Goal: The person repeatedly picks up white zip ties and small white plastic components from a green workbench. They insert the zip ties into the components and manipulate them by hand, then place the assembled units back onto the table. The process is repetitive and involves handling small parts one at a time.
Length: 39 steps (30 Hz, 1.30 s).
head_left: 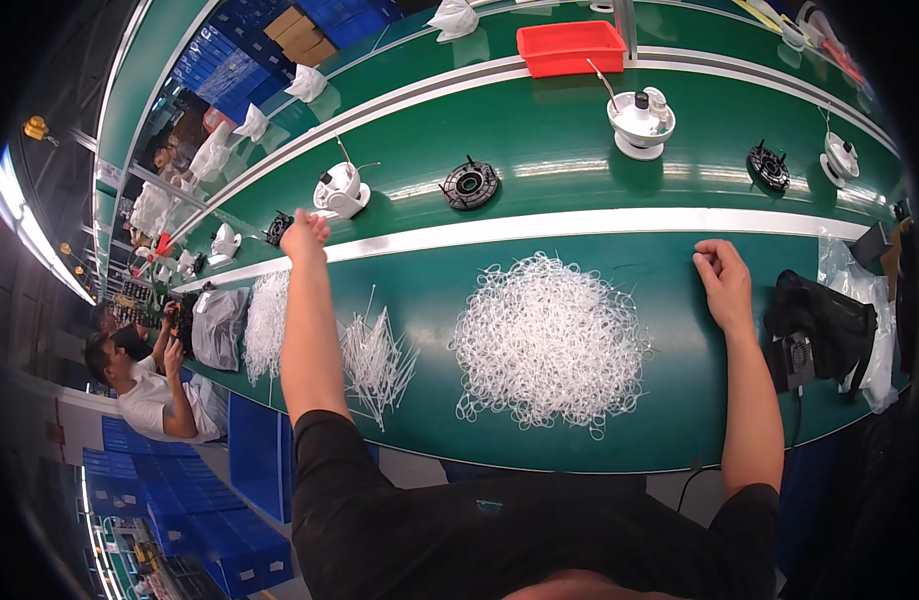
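Note:
My left hand (304, 237) reaches over the far edge of the bench, its fingers apart and nothing visible in them. Just beyond it stands a white rounded housing (337, 192) with wires sticking up. A black round part (279, 228) lies close by its left side, partly hidden. My right hand (724, 277) hovers low over the green bench top (679, 400), fingers loosely bent with a gap at the thumb, seemingly holding nothing. Between my arms lies a large heap of looped white cable ties (551, 340). Straight white cable ties (377, 362) are bunched beside my left forearm.
Along the green conveyor belt (559, 150) sit a black ring-shaped part (469, 185), another white housing (641, 122) and similar pieces. A red tray (571, 48) stands behind. At right are a black bag (824, 325) and clear plastic. Another person (164, 395) sits at far left.

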Motion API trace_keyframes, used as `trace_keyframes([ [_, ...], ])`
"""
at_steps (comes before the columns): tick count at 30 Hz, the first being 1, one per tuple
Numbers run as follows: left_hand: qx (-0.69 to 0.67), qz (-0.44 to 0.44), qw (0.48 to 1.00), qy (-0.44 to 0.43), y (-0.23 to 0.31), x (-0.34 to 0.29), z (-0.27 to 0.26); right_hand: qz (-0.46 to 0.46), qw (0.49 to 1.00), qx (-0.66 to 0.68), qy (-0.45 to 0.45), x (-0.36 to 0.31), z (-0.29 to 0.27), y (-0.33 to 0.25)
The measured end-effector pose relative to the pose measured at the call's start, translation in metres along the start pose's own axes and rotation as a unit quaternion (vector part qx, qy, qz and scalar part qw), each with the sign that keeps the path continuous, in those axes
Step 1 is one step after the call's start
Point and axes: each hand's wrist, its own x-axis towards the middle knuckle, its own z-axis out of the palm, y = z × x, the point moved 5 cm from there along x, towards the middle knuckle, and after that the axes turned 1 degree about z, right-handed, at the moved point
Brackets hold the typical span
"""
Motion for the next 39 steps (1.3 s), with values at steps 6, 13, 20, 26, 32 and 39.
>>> trace_keyframes([
  [6, 0.057, -0.065, 0.996, 0.001, -0.029, 0.043, 0.003, 0.009, 1.0, -0.006, 0.014, -0.001, 0.001, -0.003],
  [13, 0.05, -0.045, 0.992, -0.104, -0.047, 0.055, 0.031, -0.012, 0.999, -0.038, 0.017, 0.0, 0.003, -0.011],
  [20, 0.037, 0.023, 0.983, -0.177, -0.014, -0.008, 0.07, 0.009, 1.0, 0.02, 0.021, 0.003, -0.005, -0.002],
  [26, 0.037, 0.019, 0.943, -0.33, 0.03, -0.185, 0.168, -0.052, 0.995, 0.079, 0.023, -0.004, -0.014, -0.044],
  [32, 0.114, -0.039, 0.853, -0.508, 0.004, -0.355, 0.248, -0.068, 0.995, 0.069, -0.039, -0.017, -0.014, -0.072],
  [39, 0.202, -0.075, 0.759, -0.614, -0.048, -0.469, 0.289, -0.022, 0.987, 0.089, 0.133, -0.019, -0.044, -0.041],
])
